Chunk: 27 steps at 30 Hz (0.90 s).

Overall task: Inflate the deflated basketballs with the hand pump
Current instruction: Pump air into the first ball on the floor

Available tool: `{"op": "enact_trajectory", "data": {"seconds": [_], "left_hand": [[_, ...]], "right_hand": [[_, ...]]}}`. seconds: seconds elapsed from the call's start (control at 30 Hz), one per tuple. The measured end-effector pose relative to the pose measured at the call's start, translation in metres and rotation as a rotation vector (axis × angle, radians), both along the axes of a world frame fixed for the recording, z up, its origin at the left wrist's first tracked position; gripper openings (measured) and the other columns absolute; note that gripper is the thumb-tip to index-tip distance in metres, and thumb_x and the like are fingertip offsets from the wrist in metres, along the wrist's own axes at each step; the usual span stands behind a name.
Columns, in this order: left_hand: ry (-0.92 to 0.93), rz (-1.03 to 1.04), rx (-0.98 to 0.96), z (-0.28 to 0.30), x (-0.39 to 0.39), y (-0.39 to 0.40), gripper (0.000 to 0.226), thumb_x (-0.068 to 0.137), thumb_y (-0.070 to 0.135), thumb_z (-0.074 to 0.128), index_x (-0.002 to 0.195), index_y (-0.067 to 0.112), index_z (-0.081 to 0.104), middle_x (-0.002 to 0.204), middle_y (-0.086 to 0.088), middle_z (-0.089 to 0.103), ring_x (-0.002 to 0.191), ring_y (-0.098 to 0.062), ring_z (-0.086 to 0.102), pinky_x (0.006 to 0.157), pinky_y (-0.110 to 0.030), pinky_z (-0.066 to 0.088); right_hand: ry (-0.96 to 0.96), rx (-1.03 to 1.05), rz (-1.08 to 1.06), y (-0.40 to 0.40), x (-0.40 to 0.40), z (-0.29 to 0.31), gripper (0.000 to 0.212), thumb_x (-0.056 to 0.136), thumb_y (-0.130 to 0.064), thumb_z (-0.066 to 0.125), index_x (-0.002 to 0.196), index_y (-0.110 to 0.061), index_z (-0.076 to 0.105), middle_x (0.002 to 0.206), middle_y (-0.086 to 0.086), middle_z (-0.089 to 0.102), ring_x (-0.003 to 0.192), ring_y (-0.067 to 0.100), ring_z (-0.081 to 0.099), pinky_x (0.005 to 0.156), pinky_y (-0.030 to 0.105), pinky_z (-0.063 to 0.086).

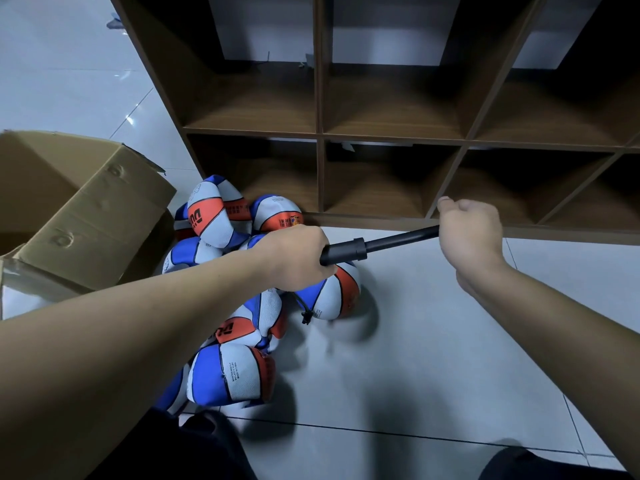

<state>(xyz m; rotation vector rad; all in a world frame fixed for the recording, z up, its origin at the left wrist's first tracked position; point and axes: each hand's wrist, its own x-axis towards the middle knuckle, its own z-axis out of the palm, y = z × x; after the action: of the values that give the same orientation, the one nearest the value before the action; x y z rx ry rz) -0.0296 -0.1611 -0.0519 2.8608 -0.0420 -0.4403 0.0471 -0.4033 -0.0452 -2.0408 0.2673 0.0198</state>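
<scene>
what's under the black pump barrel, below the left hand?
Under the black hand pump gripped by the left hand sits a partly inflated blue, white and orange basketball with a black hose end on it. The hand hides where hose meets pump.

Dim, cool light; glare on the floor tiles (128,119), soft shadows, wide-angle bending at edges.

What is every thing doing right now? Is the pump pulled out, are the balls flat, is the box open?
Hand pump: rod pulled out, held at both ends.
Left hand: grips the pump barrel.
Right hand: grips the pump handle end.
Basketballs: deflated, crumpled, piled on the floor.
Cardboard box: open, flaps up.
Shelf: cubbies in view hold no balls.
</scene>
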Motion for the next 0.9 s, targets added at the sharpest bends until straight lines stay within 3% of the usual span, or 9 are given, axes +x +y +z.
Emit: {"op": "enact_trajectory", "data": {"seconds": [0.13, 0.33, 0.63, 0.8, 0.9], "left_hand": [[-0.014, 0.041, -0.03, -0.004, -0.001, 0.001, 0.031, 0.094, 0.035, 0.064, 0.07, 0.018, 0.055, 0.057, 0.001, 0.051, 0.051, -0.021, 0.049, 0.049, -0.029, 0.037], [-0.014, 0.065, -0.036, -0.003, 0.001, -0.003, 0.03, 0.096, 0.038, 0.064, 0.073, 0.019, 0.059, 0.058, 0.002, 0.053, 0.05, -0.019, 0.05, 0.051, -0.031, 0.043], [-0.025, 0.056, -0.047, -0.008, 0.001, -0.004, 0.035, 0.097, 0.042, 0.063, 0.069, 0.022, 0.055, 0.058, 0.003, 0.052, 0.05, -0.019, 0.05, 0.05, -0.031, 0.041], [-0.007, 0.122, -0.108, -0.008, -0.001, 0.014, 0.035, 0.094, 0.039, 0.065, 0.071, 0.015, 0.056, 0.057, 0.001, 0.052, 0.051, -0.02, 0.05, 0.051, -0.032, 0.039], [0.005, 0.187, -0.148, -0.011, -0.003, 0.031, 0.031, 0.093, 0.041, 0.068, 0.076, 0.016, 0.058, 0.06, -0.002, 0.056, 0.053, -0.023, 0.056, 0.053, -0.037, 0.045]], "right_hand": [[-0.031, -0.02, 0.029, 0.012, -0.003, -0.004, 0.05, 0.108, -0.032, 0.052, 0.063, -0.018, 0.032, 0.06, -0.001, 0.03, 0.06, 0.024, 0.032, 0.063, 0.037, 0.03], [-0.052, -0.045, 0.099, 0.036, -0.014, -0.009, 0.052, 0.109, -0.032, 0.05, 0.062, -0.019, 0.032, 0.057, -0.003, 0.031, 0.059, 0.024, 0.032, 0.06, 0.037, 0.029], [-0.019, -0.087, 0.213, 0.072, -0.038, -0.021, 0.046, 0.109, -0.034, 0.047, 0.067, -0.016, 0.041, 0.064, 0.001, 0.049, 0.064, 0.023, 0.046, 0.058, 0.038, 0.035], [-0.024, -0.04, 0.358, 0.091, -0.032, -0.014, 0.049, 0.104, -0.056, 0.053, 0.07, -0.021, 0.051, 0.065, -0.006, 0.053, 0.07, 0.019, 0.055, 0.066, 0.038, 0.043], [0.069, 0.022, 0.501, 0.101, -0.019, -0.011, 0.068, 0.093, -0.084, 0.046, 0.087, -0.019, 0.063, 0.076, -0.005, 0.059, 0.073, 0.017, 0.06, 0.072, 0.038, 0.049]]}}
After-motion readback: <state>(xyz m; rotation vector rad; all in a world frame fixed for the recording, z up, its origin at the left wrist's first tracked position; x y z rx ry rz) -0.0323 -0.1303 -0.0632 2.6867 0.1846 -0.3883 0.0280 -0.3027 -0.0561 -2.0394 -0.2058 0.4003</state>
